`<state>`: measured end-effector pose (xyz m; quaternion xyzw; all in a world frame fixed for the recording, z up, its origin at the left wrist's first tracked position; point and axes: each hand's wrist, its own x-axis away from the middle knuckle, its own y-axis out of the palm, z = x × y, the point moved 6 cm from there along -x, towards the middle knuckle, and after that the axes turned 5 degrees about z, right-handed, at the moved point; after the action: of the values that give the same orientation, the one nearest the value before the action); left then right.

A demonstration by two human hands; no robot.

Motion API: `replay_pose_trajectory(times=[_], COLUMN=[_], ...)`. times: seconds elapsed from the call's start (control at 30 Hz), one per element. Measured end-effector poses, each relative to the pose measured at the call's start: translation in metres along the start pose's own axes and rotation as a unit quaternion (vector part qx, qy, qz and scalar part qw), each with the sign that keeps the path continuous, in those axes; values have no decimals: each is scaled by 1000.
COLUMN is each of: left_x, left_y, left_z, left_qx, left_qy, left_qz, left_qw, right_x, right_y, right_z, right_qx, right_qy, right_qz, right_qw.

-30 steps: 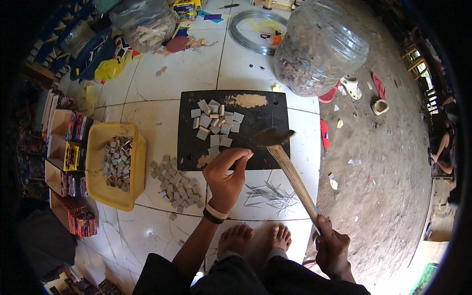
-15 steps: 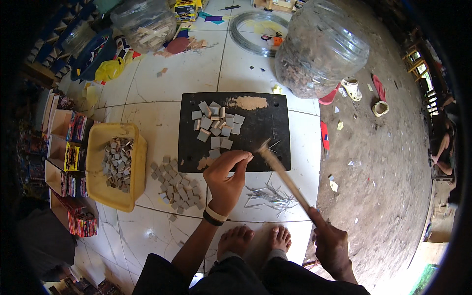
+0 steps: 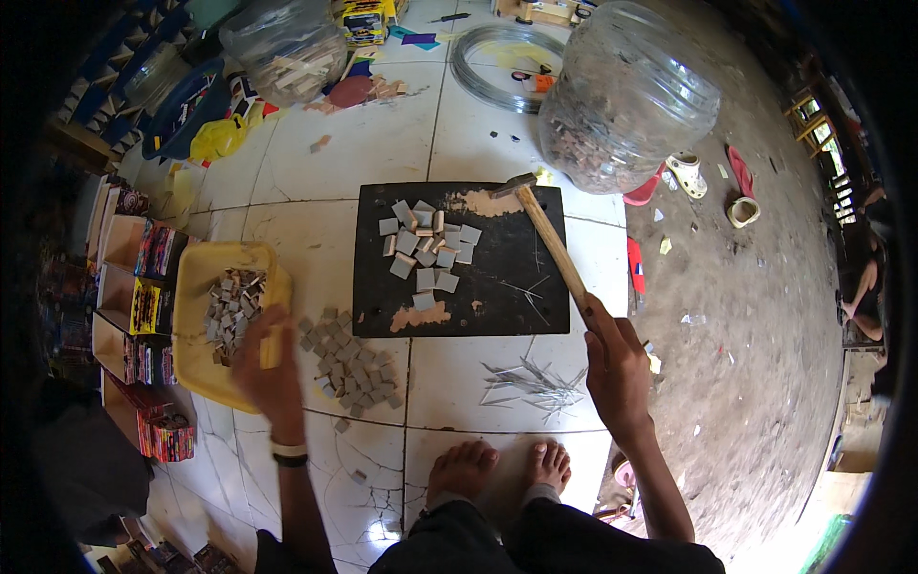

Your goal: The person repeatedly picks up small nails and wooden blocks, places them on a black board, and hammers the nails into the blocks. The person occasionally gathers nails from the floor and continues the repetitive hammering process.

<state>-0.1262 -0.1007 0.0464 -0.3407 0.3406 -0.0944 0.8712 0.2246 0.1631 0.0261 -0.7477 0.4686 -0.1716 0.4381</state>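
Note:
My right hand (image 3: 618, 373) is wrapped round the wooden handle of a hammer (image 3: 555, 237). The hammer's head is over the far right part of a black board (image 3: 459, 316), by a patch of wood dust. Blurred by motion, my left hand (image 3: 268, 378) is at the right rim of a yellow plastic tub (image 3: 206, 387); its fingers are too smeared to read. Small grey-topped square pieces (image 3: 426, 251) lie grouped on the board's left half. More such pieces (image 3: 232, 304) fill part of the tub, and another heap (image 3: 352, 364) lies on the tiles beside it.
Thin nails or wire pins (image 3: 537, 387) lie scattered in front of the board, with several more on it. Beyond stand a large clear plastic jar (image 3: 626, 100) and a wire coil (image 3: 464, 81). Boxes of small packets (image 3: 143, 306) line the left. My feet (image 3: 464, 469) are close to the nails.
My left hand has left the board's near edge and swung left to the tub. The hammer has shifted farther away, its head now over the board's far right.

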Motion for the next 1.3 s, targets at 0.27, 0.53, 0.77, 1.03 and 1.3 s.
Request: replay_pose_trajectory(times=[0.27,0.53,0.77,1.03,1.3], left_x=[38,37,45,50,51], left_y=[98,95,112,142,135], left_z=[95,112,144,156,155], left_qx=[173,215,264,227,214], left_qy=[11,42,27,51,35], left_qz=[-126,-147,-215,-254,-250], left_qw=[977,965,940,939,944], right_x=[-49,-66,-63,-60,-54], right_y=[40,66,42,35,35], right_z=[-51,-67,-67,-37,-34], right_qx=[24,116,-49,-361,-374], right_qy=[-192,-251,-182,40,20], right_qz=[47,1,38,-82,-104], right_qw=[980,961,981,928,921])
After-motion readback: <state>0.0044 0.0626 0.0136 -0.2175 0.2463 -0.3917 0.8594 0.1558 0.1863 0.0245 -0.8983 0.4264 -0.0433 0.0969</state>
